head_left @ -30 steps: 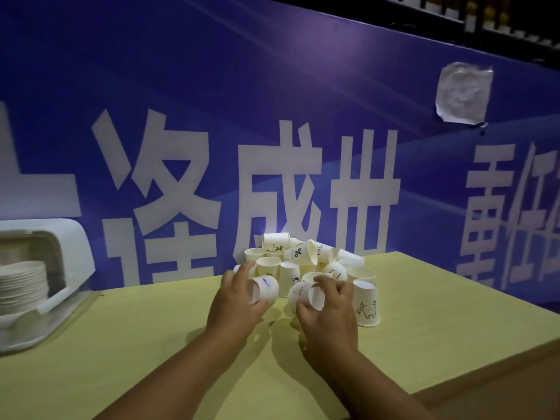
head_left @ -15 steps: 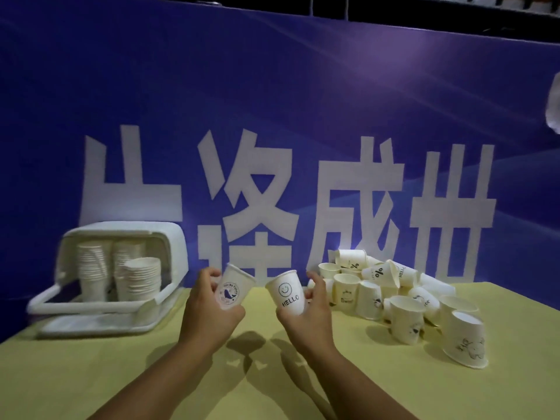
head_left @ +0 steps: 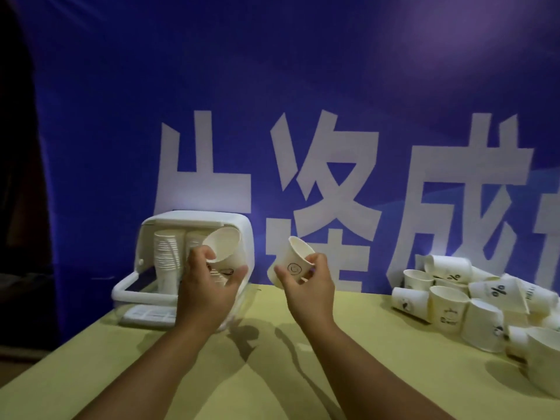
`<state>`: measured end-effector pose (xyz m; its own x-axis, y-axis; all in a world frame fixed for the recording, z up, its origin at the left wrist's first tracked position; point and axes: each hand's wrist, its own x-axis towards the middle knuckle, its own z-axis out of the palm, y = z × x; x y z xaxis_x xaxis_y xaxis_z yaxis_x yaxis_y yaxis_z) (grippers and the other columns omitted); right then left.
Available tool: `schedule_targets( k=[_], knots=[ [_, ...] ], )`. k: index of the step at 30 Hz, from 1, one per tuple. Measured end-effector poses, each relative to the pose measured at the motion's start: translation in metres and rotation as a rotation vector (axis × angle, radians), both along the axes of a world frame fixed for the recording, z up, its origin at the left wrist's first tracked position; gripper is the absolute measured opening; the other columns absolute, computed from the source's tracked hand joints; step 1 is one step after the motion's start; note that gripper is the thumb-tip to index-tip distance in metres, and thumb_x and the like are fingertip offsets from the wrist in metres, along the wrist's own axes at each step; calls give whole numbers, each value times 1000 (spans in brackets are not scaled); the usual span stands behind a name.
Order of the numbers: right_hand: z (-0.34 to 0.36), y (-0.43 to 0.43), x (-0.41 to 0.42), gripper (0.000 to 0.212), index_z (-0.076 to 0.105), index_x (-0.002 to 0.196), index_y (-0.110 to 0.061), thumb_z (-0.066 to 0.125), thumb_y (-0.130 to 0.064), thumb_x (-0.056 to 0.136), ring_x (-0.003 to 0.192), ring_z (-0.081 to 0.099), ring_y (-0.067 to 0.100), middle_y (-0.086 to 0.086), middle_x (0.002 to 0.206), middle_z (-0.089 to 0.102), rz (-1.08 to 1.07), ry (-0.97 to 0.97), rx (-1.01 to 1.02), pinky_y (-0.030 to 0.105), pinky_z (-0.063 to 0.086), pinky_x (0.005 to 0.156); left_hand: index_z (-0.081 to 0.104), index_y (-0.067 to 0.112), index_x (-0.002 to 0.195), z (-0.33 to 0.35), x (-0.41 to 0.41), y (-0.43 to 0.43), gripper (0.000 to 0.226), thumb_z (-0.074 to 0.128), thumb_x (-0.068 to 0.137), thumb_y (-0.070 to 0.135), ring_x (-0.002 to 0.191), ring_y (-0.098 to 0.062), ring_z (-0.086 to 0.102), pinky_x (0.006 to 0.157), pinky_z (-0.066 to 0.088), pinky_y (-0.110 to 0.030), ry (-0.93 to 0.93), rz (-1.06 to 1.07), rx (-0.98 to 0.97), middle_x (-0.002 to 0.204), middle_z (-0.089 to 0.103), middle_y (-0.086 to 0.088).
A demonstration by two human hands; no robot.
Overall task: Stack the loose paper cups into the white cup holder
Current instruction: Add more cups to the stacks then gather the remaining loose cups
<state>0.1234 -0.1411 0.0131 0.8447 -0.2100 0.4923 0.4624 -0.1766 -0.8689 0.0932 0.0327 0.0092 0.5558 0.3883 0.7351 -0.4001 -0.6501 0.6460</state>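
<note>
The white cup holder (head_left: 194,218) stands at the table's back left, with stacks of paper cups (head_left: 165,256) inside it. My left hand (head_left: 209,287) grips a white paper cup (head_left: 224,248), mouth tilted up, right in front of the holder's opening. My right hand (head_left: 309,286) holds a second paper cup (head_left: 292,262) with a smiley face, tilted, in the air to the right of the holder. A heap of loose paper cups (head_left: 472,301) lies on the table at the right.
The yellow-green table (head_left: 272,374) runs from the holder to the cup heap. Behind it hangs a blue banner (head_left: 272,86) with large white characters. The holder's flat tray base (head_left: 148,315) sticks out toward me at the left.
Both hands lifted a cup each from the heap and carried them left. The left hand's cup now sits in front of the holder's opening; my view has swung left.
</note>
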Motion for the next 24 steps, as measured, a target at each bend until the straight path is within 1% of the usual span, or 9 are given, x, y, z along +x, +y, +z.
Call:
schedule_targets(
  k=[2,4,7,9,11,14,18,22,24],
  knots=[
    [4,15,13,36,49,112,-36,75,-37,87,104,59,13,-10,114,58,9,-28,36,21,54,78,39,30,109,0,9,18,38,65,89,49,95,-26,61,67,54,-36,-66,11,-3,109,56,-4],
    [9,30,24,20,51,109,-38,64,-35,95,105,59,12,-8,114,59,39,-64,64,21,52,80,46,26,109,-5,19,34,30,50,95,52,100,-28,62,69,59,-41,-108,50,6,112,59,-6],
    [21,51,35,5,52,104,-33,54,-32,101,101,60,13,-7,111,58,25,-101,26,26,57,81,53,21,110,-11,30,47,24,46,101,42,103,-28,61,72,57,-42,-79,100,32,114,58,-5],
    [27,64,39,7,55,108,-27,51,-30,102,100,59,14,-6,111,57,19,-105,0,33,58,86,56,21,108,-12,35,52,17,49,102,35,99,-27,59,70,51,-35,-37,114,50,111,55,-3],
    [31,74,42,14,57,112,-24,49,-30,103,101,59,15,-5,112,58,18,-110,-21,35,57,89,55,27,105,-10,36,56,14,47,102,38,96,-24,57,69,51,-35,19,134,111,109,53,0],
    [31,82,45,16,59,114,-24,48,-29,103,102,57,13,-6,110,58,40,-158,-93,25,53,81,51,31,102,-4,34,59,15,42,102,42,94,-22,54,72,52,-40,76,172,226,105,51,3],
    [35,81,44,16,59,116,-23,50,-26,103,101,53,9,-10,108,53,33,-223,-153,13,42,74,43,30,93,9,28,61,13,40,102,38,90,-18,47,71,40,-35,165,263,415,97,49,3],
    [37,83,43,18,59,117,-22,48,-26,104,101,53,10,-8,111,55,76,-271,-232,17,45,76,49,33,102,6,28,59,30,32,98,58,102,-16,50,85,49,-41,363,270,508,108,50,8],
    [33,88,43,19,58,118,-23,46,-27,104,102,53,11,-5,114,56,98,-261,-318,20,47,78,47,34,108,1,30,54,37,38,95,67,104,-16,53,87,52,-43,456,218,475,112,50,10]
  ],
)
